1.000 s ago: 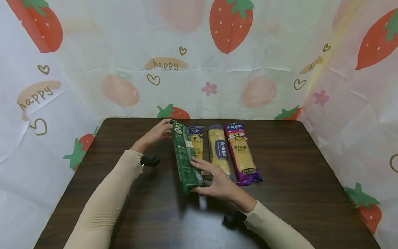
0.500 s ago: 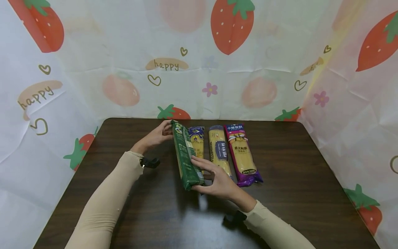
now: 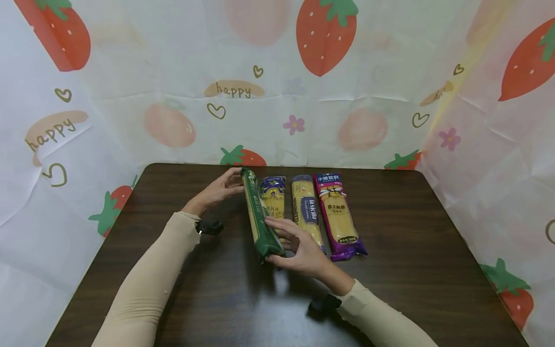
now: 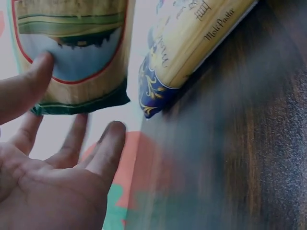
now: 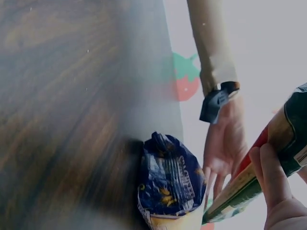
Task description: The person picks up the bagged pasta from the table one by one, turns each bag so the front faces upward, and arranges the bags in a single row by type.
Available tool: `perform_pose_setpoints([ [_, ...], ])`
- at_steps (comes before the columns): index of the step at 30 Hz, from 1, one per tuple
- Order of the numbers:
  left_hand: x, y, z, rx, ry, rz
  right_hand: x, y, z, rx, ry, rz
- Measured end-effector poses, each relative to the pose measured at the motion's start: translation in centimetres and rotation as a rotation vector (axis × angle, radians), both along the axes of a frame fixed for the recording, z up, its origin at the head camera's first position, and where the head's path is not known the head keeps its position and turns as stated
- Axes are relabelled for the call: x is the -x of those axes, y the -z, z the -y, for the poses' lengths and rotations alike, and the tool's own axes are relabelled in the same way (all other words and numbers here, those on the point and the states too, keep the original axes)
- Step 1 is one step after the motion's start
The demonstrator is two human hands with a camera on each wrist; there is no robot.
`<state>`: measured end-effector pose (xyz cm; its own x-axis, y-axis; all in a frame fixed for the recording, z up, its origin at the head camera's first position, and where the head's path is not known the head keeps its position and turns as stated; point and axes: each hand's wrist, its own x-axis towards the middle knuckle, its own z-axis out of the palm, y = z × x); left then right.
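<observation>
Both hands hold a green pasta packet (image 3: pixel 259 219) above the table, turned onto its narrow side. My left hand (image 3: pixel 214 193) grips its far end; in the left wrist view the thumb lies on the printed front (image 4: pixel 76 57) and the fingers are behind the end. At the near end, my right hand (image 3: pixel 305 250) holds it between thumb and fingers, and the right wrist view shows fingers (image 5: pixel 273 179) against its side. Just right of it lies a blue-and-yellow pasta packet (image 3: pixel 273 195), partly hidden by the right hand.
A clear spaghetti packet with a blue label (image 3: pixel 307 207) and a purple-pink pasta packet (image 3: pixel 338 212) lie side by side to the right. The dark wooden table (image 3: pixel 403 270) is backed by a strawberry-printed cloth (image 3: pixel 269 48).
The green packet has rolled about its long axis, so its narrow side now faces up instead of the broad text face. Its near end has risen slightly. The other packets have stayed put.
</observation>
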<state>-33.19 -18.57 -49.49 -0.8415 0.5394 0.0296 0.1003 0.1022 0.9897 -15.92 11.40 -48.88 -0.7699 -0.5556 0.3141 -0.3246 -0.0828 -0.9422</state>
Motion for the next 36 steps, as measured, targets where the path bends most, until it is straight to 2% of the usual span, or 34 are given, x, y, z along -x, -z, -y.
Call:
perform_pose_setpoints([
  [9, -0.4, 0.0, 0.4, -0.066, 0.047, 0.101, 0.0, 0.3, 0.6, 0.126, -0.068, 0.014],
  [13, -0.5, -0.1, 0.3, -0.087, 0.049, 0.105, -0.1, 0.3, 0.6, 0.141, -0.071, 0.04],
  [19, -0.8, -0.3, 0.1, -0.084, 0.016, 0.107, 0.0, -0.2, 0.6, 0.144, -0.055, 0.05],
  [22, -0.9, -0.3, 0.0, -0.087, 0.011, 0.105, 0.0, -0.6, 0.6, 0.106, -0.034, 0.027],
  [29, -1.0, 0.0, -0.1, -0.06, -0.01, 0.108, 0.3, -1.1, 0.1, -0.09, 0.041, -0.143],
  [32, -1.1, 0.1, -0.2, -0.022, -0.042, 0.116, 0.3, -1.6, 0.1, -0.161, 0.049, -0.164],
  [36, -1.1, 0.3, -0.3, 0.026, -0.085, 0.116, 0.1, -2.0, 0.0, -0.221, 0.042, -0.144],
])
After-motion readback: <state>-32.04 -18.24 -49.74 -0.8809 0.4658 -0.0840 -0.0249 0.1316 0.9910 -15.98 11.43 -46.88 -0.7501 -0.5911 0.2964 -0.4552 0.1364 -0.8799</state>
